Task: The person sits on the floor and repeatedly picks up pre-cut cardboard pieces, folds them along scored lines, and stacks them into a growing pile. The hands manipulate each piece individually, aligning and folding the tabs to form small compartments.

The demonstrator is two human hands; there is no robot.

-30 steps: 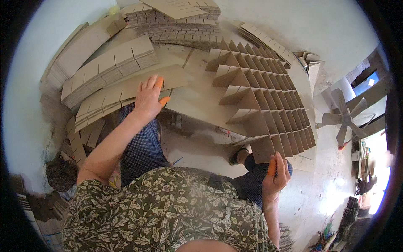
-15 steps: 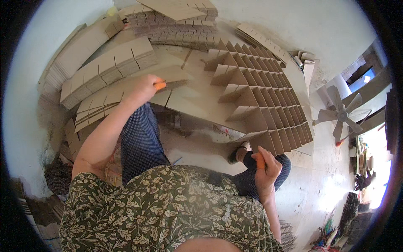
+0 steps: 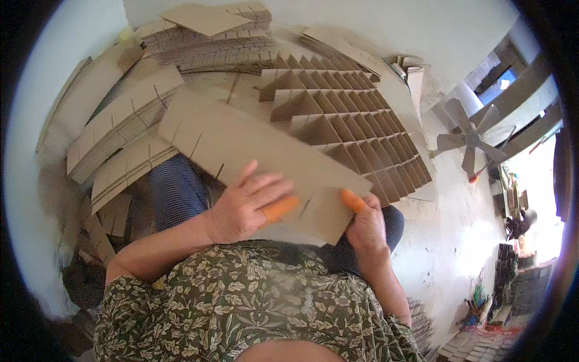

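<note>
A long slotted cardboard strip [image 3: 265,148] lies slantwise in front of me, running from the stacks at left to my right hand. My right hand [image 3: 367,226] grips its near right end, the orange-covered thumb on top and the fingers hidden beneath. Over the strip's near edge, my left hand [image 3: 244,205] has its fingers spread, slightly blurred, with an orange cover on the thumb. Whether it touches the strip I cannot tell. Just beyond the strip stands a cardboard partition grid [image 3: 362,120] of interlocked pieces, its near left part hidden by the strip.
Stacks of slotted cardboard [image 3: 123,123] lie at left, and a taller pile [image 3: 211,42] stands at the back. More strips [image 3: 341,51] lean behind the grid. A fan [image 3: 472,139] stands at right. My knees are under the work surface's near edge.
The cardboard strip has come across in front of me, and my right hand now holds its end. My left hand has moved nearer and rightward from the stacks, its fingers opening. The view has shifted.
</note>
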